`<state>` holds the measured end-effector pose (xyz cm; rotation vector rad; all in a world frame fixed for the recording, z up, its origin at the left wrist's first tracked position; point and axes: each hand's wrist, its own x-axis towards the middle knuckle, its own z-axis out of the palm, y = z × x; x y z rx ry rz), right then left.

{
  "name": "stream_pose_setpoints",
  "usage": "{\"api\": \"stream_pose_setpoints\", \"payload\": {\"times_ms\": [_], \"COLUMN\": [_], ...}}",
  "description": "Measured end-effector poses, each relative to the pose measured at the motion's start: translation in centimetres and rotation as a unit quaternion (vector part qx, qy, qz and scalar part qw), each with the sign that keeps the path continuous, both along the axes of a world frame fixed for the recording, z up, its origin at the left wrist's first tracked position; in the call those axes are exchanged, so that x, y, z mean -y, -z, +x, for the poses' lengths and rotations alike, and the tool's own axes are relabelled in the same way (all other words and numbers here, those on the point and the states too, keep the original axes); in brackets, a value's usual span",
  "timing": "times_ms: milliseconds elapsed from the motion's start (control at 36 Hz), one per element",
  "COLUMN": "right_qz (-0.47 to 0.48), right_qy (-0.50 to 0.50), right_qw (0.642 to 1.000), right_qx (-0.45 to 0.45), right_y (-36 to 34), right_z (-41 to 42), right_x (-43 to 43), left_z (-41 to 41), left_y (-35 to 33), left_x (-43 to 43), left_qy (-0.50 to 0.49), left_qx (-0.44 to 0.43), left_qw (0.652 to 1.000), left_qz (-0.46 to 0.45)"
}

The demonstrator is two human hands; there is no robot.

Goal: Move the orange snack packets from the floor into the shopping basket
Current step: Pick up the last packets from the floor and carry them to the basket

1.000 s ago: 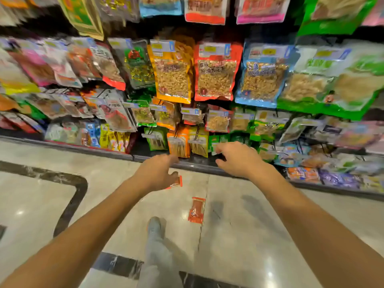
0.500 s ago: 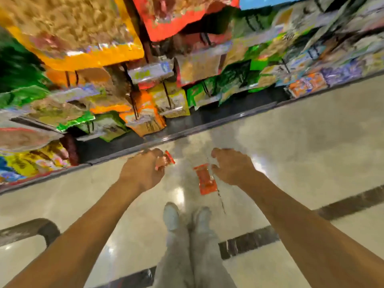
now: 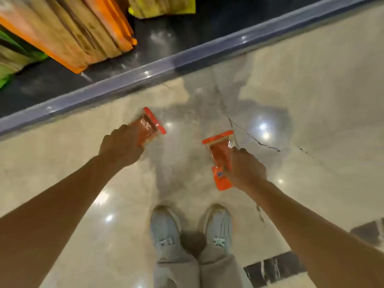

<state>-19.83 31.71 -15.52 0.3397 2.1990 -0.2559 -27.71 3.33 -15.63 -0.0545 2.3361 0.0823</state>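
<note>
two orange snack packets are in view, one in each hand, both above the glossy beige floor (image 3: 311,100). the left hand (image 3: 120,147) is closed around the lower end of the left packet (image 3: 150,127), whose red-orange sealed edge sticks out past the knuckles toward the shelf; its fingers are wrapped under and hidden by the back of the hand, so only the closed fist shape shows. the right hand (image 3: 247,170) has its fingers clamped along the right edge of the right packet (image 3: 220,159), which lies lengthwise with one orange end toward the shelf and the other toward the person's feet (whether it is touching the floor or just off it cannot be told). the two packets are well apart, with bare floor between them. below the hands, two pale blue-grey shoes (image 3: 166,231) and beige trouser legs (image 3: 178,271) point toward the dark shelf base (image 3: 166,65). blurred orange and green hanging bags (image 3: 68,32) fill the upper left. the shopping basket is out of view.
</note>
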Motion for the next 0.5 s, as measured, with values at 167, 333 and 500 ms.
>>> {"api": "stream_pose_setpoints", "payload": {"times_ms": [167, 333, 500], "right_qz": [0.040, 0.012, -0.025], "right_qy": [0.110, 0.252, 0.335], "right_qw": [0.989, 0.959, 0.935], "right_qx": [-0.092, -0.129, -0.112], "right_y": [9.3, 11.9, 11.8], "right_z": [1.3, 1.9, 2.0], "right_x": [-0.1, -0.3, -0.6], "left_z": [0.1, -0.6, -1.8], "left_y": [10.4, 13.0, 12.2], "left_x": [0.8, 1.2, 1.4], "left_qy": [-0.035, -0.099, -0.173], "left_qx": [-0.054, -0.147, -0.063], "left_qw": [0.998, 0.984, 0.981], "left_qz": [0.015, -0.033, -0.061]}}
